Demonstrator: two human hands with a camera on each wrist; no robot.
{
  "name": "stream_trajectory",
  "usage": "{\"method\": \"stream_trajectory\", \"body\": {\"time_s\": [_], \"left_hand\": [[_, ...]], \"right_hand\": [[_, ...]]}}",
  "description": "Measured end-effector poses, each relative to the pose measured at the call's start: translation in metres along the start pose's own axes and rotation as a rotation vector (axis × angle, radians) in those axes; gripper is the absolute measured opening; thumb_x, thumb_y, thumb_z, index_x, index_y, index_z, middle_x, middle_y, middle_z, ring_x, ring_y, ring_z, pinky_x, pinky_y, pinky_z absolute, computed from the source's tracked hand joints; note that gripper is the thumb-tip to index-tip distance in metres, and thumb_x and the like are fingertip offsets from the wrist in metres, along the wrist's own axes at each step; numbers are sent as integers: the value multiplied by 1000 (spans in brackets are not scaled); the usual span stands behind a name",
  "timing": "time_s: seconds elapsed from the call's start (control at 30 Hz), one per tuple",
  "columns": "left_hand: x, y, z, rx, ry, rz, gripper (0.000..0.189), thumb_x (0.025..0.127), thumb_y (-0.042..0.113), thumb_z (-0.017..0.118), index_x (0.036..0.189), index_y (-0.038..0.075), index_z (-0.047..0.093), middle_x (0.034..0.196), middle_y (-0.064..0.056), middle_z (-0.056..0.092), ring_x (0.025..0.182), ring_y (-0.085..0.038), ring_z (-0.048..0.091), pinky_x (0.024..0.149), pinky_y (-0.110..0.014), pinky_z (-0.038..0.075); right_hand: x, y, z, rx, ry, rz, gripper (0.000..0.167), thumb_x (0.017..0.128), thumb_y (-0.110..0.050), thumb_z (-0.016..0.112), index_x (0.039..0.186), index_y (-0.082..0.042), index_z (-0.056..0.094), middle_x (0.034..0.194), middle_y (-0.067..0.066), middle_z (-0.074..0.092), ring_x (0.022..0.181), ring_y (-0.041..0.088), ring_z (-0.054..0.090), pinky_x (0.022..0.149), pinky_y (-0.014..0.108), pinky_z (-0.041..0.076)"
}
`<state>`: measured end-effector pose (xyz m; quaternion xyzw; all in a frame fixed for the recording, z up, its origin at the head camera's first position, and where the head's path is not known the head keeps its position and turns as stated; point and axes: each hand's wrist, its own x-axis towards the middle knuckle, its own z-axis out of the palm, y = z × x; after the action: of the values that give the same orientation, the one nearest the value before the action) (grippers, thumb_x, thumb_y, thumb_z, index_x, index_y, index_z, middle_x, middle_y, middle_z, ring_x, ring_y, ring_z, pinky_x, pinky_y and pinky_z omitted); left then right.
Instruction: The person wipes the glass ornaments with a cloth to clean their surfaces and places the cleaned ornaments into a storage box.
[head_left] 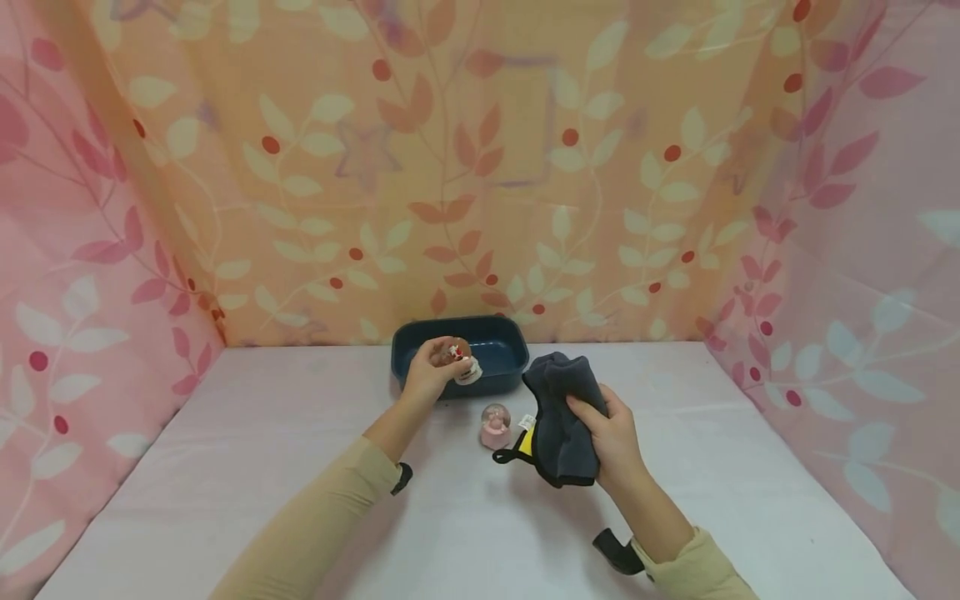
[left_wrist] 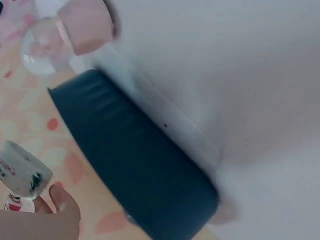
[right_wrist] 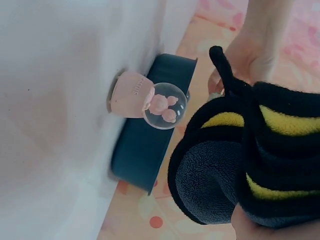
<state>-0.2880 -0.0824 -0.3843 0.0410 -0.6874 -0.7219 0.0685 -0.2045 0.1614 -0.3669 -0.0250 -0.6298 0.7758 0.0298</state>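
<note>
My left hand [head_left: 429, 371] grips a small snow globe [head_left: 469, 371] with a white base and a red-and-white figure, held over the dark blue basin [head_left: 517, 379]. In the left wrist view that globe's white base [left_wrist: 25, 170] shows green tree prints. Folded in my right hand [head_left: 618, 437] is a grey cloth [head_left: 562, 417] with black edging, a yellow reverse side and a black hanging loop. Between the hands, a pink snow globe [head_left: 495, 427] stands upright on the table, in front of the basin. Its clear dome [right_wrist: 167, 106] holds a pink figure.
The table [head_left: 262, 492] has a white cover. Leaf-patterned curtains [head_left: 480, 183] close it off at the back and on both sides, and the basin stands near the back one. Black straps [head_left: 618, 552] hang at both wrists.
</note>
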Motion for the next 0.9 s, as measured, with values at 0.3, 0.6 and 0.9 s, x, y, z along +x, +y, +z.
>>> {"method": "stream_trajectory", "body": {"time_s": [0.3,0.6,0.9], "left_hand": [[30,-17,6,-13,25,-25,60,82,-9,71,136,1,49,124,-18,55,106,-24,54,82,-26,47],[49,-30,26,138,-20,-67,61,79,-11,72,135,1,50,141,-19,46,121,-32,49,90,-37,49],[74,-45,32,247,-53,-102,61,68,-16,77,123,-1,55,132,-18,53,114,-33,53,83,-39,52]], "right_hand": [[-4,5,-6,-11,12,8,32,93,-4,61,123,3,53,104,8,60,90,19,64,78,32,54],[-10,5,-15,-33,16,-20,30,91,-7,65,119,3,56,103,8,61,89,18,64,76,31,54],[-15,-2,-20,-38,32,-15,30,92,-4,63,120,4,55,102,8,61,89,19,64,76,31,54]]}}
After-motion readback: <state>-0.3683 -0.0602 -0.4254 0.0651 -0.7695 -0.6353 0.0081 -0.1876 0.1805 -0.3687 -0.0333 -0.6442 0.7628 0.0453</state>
